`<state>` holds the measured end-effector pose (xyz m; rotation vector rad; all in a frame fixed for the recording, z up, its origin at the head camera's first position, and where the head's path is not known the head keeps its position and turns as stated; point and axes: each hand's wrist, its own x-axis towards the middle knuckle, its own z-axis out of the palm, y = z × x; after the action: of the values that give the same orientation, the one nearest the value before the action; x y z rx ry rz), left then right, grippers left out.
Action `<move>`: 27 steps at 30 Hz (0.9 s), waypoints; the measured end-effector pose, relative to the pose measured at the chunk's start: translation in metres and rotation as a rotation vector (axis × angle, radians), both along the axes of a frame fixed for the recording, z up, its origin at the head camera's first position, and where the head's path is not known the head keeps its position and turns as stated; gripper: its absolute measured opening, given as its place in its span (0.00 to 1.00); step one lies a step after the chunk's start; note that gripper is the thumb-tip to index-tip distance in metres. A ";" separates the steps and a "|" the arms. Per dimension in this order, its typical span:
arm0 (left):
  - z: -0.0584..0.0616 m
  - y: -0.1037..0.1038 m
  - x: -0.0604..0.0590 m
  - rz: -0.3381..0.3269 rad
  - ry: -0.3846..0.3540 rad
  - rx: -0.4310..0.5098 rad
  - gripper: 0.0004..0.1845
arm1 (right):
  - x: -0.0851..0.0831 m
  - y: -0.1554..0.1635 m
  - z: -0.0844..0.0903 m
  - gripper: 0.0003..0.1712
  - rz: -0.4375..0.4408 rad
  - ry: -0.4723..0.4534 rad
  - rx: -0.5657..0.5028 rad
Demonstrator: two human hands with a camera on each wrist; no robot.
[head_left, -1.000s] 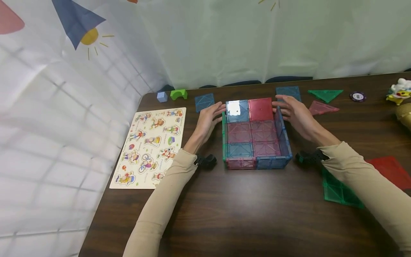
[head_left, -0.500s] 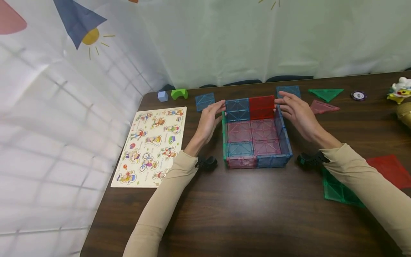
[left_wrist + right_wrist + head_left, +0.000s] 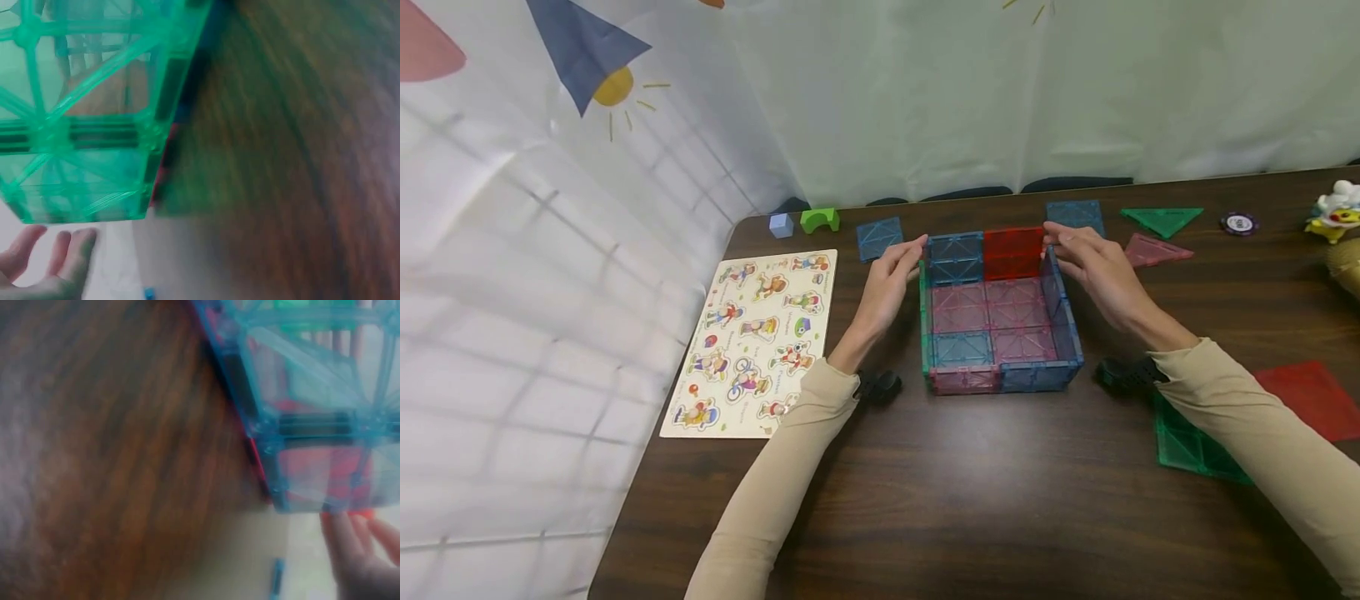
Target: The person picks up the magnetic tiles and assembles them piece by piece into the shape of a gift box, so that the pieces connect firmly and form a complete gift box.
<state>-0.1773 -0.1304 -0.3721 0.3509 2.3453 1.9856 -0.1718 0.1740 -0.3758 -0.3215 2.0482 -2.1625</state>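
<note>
An open-topped box of translucent magnetic tiles stands on the table, with a floor of pink and blue tiles [image 3: 958, 308]. Its back wall joins a blue tile [image 3: 956, 258] and a red tile [image 3: 1013, 253], both upright. The green side wall [image 3: 87, 131] is on the left, the blue side wall [image 3: 319, 425] on the right. At the back left corner, my left hand [image 3: 883, 287] has its fingers extended against or just beside the edge. My right hand [image 3: 1101, 279] touches the back right corner by the red tile, fingers mostly straight; their tips are partly hidden.
Left of the box lies a wooden picture puzzle board [image 3: 748, 346]. A blue cube [image 3: 781, 225], a green arch block [image 3: 819, 220] and loose blue tiles [image 3: 879, 239] sit behind. Rightward are triangular tiles [image 3: 1162, 221], a poker chip [image 3: 1238, 223], a red tile [image 3: 1309, 400] and green tiles [image 3: 1191, 437].
The back wall of blue and red tiles has swung from leaning back to upright. My right fingers have moved slightly in toward the red tile's corner; my left hand has barely shifted.
</note>
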 end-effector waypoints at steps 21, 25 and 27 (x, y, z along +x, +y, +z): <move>0.002 -0.013 0.018 0.057 0.130 -0.323 0.24 | 0.009 0.007 0.000 0.29 -0.022 0.155 0.368; 0.005 -0.015 0.019 0.021 0.169 -0.420 0.25 | 0.013 0.008 0.002 0.28 -0.046 0.183 0.475; 0.006 -0.015 0.019 0.008 0.165 -0.430 0.25 | 0.014 0.008 0.003 0.27 -0.069 0.202 0.511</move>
<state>-0.1585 -0.1453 -0.3665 0.4914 2.7852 1.4420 -0.1580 0.1820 -0.3730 -0.4172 2.6569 -1.6051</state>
